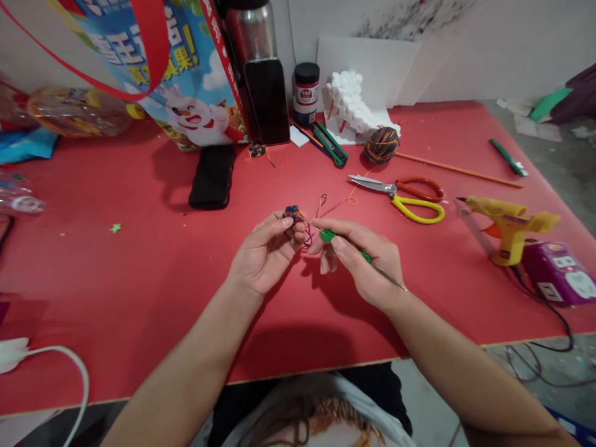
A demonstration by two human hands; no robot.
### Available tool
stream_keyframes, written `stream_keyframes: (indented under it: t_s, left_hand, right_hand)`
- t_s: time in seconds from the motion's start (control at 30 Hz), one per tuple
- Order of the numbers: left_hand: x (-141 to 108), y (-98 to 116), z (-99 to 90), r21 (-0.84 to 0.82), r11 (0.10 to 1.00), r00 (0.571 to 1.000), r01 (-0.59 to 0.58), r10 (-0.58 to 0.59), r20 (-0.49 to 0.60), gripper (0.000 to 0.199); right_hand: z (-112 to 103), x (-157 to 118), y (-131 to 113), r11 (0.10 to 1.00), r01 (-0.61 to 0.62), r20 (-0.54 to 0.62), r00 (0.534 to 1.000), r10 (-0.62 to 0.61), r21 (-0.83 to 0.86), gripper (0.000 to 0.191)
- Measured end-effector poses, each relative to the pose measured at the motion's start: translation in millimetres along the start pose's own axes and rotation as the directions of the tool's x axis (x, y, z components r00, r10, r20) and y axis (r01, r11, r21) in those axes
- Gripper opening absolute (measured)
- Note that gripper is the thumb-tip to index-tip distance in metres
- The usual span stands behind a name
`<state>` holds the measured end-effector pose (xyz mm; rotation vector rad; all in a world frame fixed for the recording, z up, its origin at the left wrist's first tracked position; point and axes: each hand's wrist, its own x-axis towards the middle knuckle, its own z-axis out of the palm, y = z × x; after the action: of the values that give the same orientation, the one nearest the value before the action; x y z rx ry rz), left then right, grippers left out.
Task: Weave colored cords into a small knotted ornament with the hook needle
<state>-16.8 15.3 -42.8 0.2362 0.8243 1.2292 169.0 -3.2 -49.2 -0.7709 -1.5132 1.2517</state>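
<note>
Between the thumb and fingers of my left hand is a small multicoloured crochet piece. My right hand grips a crochet hook with a green handle; its metal tip points at the piece, though whether it is inside a stitch is too small to tell. Loose yarn hangs between the two hands. A thin strand runs back towards a dark multicoloured yarn ball at the rear of the table.
On the red table lie scissors, a yellow glue gun by a purple power box, a green cutter and a black phone. A gift bag, steel bottle and paint jar stand behind.
</note>
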Motion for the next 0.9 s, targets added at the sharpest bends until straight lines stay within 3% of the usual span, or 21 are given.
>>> stream_keyframes:
  t_s: [0.4, 0.9]
  left_hand:
    - [-1.1, -3.5, -3.5, 0.111, 0.994, 0.998, -0.02, 0.012, 0.066, 0.008]
    - [0.4, -4.0, 0.0, 0.072, 0.997, 0.997, -0.005, 0.011, -0.079, 0.005]
  right_hand:
    - [-2.3, 0.7, -2.8, 0.995, 0.011, 0.017, 1.0, -0.01, -0.097, 0.031]
    - [0.0, -1.7, -3.3, 0.998, 0.003, -0.083, 0.997, -0.007, -0.059, 0.021]
